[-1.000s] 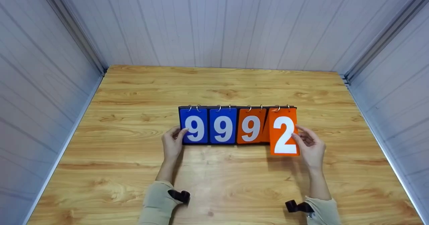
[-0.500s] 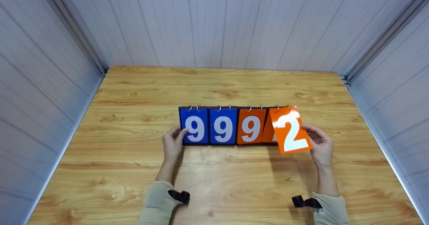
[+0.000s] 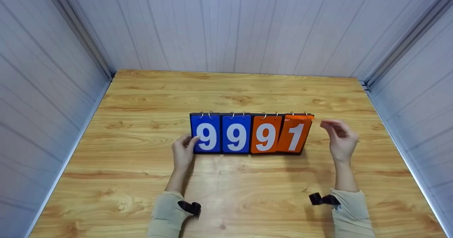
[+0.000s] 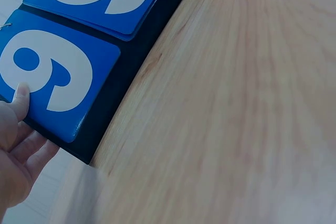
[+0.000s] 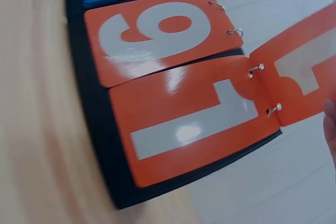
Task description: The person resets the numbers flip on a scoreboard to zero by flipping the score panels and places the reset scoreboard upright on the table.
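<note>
Scoreboard (image 3: 251, 133) cards are seen standing in a row near the middle of the wooden table (image 3: 141, 89), reading 9, 9, 9, 1 from left to right. Two blue cards (image 3: 220, 133) and two orange cards (image 3: 279, 134) are hung on small metal rings (image 3: 263, 115) along the top of a dark backing board. The cards are shown as flat, glossy rectangles with rounded corners and white numerals; a sheen is caught on the orange faces in the right wrist view. One orange card (image 5: 299, 72) is seen flipped over the rings, past the top edge of the board.

The left hand (image 3: 183, 153) is held against the left end of the board, its thumb laid on the face of the first blue 9 (image 4: 44, 72) and its fingers curled behind the board's edge. The right hand (image 3: 340, 139) is raised just to the right of the board, apart from it, with fingers loosely bent and nothing held.

The table is grained in light, yellowish wood and is closed in on three sides by pale ribbed wall panels (image 3: 230, 25). Bare table is left open behind the board up to the back wall, on both sides out to the side walls, and in front toward the sleeves (image 3: 166, 213).
</note>
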Available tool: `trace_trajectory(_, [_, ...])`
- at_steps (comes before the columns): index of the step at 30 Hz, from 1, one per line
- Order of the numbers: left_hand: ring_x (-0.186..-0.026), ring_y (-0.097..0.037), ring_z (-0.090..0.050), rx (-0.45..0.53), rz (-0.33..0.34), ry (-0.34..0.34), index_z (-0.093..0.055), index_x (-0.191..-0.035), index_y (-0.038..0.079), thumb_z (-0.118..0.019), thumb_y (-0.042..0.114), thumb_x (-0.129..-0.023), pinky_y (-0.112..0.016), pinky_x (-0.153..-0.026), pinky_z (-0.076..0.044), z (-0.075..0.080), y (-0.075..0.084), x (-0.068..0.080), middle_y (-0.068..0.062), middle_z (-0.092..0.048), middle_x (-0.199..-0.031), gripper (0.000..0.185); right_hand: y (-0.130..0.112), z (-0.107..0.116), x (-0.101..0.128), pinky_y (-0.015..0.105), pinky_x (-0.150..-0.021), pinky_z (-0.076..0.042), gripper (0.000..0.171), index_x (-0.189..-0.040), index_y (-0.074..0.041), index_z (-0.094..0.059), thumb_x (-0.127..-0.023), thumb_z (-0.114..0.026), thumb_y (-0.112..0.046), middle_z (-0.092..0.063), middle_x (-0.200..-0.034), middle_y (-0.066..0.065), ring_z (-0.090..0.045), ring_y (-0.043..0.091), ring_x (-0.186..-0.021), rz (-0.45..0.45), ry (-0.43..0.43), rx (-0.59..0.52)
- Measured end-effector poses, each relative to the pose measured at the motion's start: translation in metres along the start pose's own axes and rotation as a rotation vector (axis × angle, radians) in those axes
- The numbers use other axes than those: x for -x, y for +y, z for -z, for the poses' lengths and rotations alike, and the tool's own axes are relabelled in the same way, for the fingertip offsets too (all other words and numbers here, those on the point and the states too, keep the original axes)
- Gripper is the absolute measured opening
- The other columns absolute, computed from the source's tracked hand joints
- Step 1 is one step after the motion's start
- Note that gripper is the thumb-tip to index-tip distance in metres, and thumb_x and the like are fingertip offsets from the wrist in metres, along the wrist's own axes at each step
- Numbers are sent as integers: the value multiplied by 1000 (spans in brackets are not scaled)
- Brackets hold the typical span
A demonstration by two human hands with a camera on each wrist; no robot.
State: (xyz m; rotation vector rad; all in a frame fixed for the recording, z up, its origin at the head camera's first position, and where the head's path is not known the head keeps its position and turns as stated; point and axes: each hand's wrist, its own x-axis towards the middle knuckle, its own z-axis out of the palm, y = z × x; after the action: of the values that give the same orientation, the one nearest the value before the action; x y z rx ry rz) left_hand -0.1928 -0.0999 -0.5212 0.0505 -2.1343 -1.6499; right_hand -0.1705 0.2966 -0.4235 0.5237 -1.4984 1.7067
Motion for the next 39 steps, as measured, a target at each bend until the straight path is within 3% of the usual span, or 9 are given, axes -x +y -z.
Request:
trace_trajectory(9, [-69,-19,-62,-10,4,2,-66,-83,-5,-68,8,-77,-23,-64,-50,0,0,-1,-14,-66,-75,15,6,-17,-32,25,-61,-51,11,-78,23,-55,-68,-59,25,-65,-72,19,-63,19,-63,1,68,-13])
trace_trajectory(17, [-68,-19,-61,-5,-6,2,-67,-83,-5,-68,9,-77,-22,-63,-49,0,0,-1,-14,-66,-74,15,16,-25,-56,20,-60,-50,14,-79,19,-59,-71,-67,11,-64,-72,17,-61,12,-61,-98,60,280])
trace_trajectory(25, [-70,-20,-62,6,-3,1,-67,-85,-5,-68,11,-77,-20,-64,-49,0,-2,-1,-15,-66,-77,18,29,-29,-66,13,-59,-44,26,-92,14,-61,-71,-71,3,-61,-79,22,-54,6,-63,-240,-22,534])
trace_trajectory(31, [-71,-26,-62,31,-18,5,-66,-84,-7,-69,9,-76,-18,-62,-48,-1,-1,0,-18,-66,-77,18,39,-27,-65,12,-60,-43,29,-99,13,-60,-73,-69,3,-63,-79,20,-55,4,-64,-317,-65,560])
trace_trajectory(39, [-70,-20,-62,8,-4,3,-66,-83,-6,-68,10,-77,-21,-63,-50,-1,-1,-1,-16,-66,-77,17,39,-24,-56,12,-58,-45,22,-98,13,-60,-80,-62,1,-61,-87,27,-57,5,-65,-332,-70,532])
